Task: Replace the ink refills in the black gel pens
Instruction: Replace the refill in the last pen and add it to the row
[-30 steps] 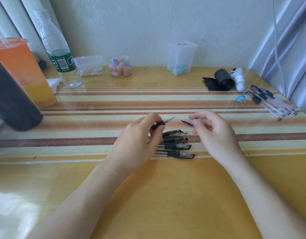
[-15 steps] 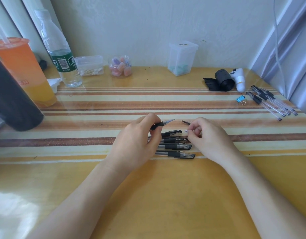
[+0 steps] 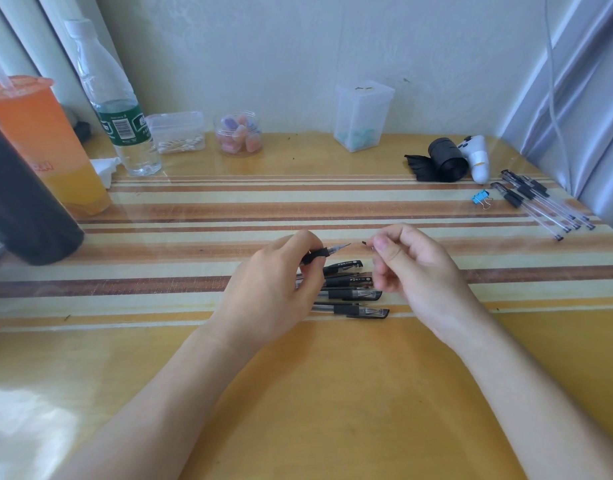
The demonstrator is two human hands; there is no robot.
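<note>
Far left of the frame: an orange drink cup (image 3: 38, 133) and a water bottle (image 3: 114, 105) stand at the back of the desk (image 3: 332, 393), clear of the work.

Centre left: my left hand (image 3: 267, 292) lifts one pen (image 3: 324, 252) just above the desk, the fingers (image 3: 308, 244) closed round its black grip, its uncapped tip pointing right and slightly up.

Centre, just below and partly under that hand: four capped black gel pens (image 3: 350, 294) lie side by side on the desk, caps to the right.

Centre right: my right hand (image 3: 412, 271) faces the pen tip, thumb and forefinger pinched narrow on a small dark piece (image 3: 364, 243); it is too small for me to tell whether it is a tip cap or a refill end.

Upper right of the frame: a blue binder clip (image 3: 481, 198), then a loose row of clear pen barrels (image 3: 540, 206) near the desk edge.

Step in hand, as I judge it: opening the lifted pen at its tip end. The next move calls for a firm hold on the grip while the right fingers free the tip section and draw out the refill, straight along the barrel.
</note>
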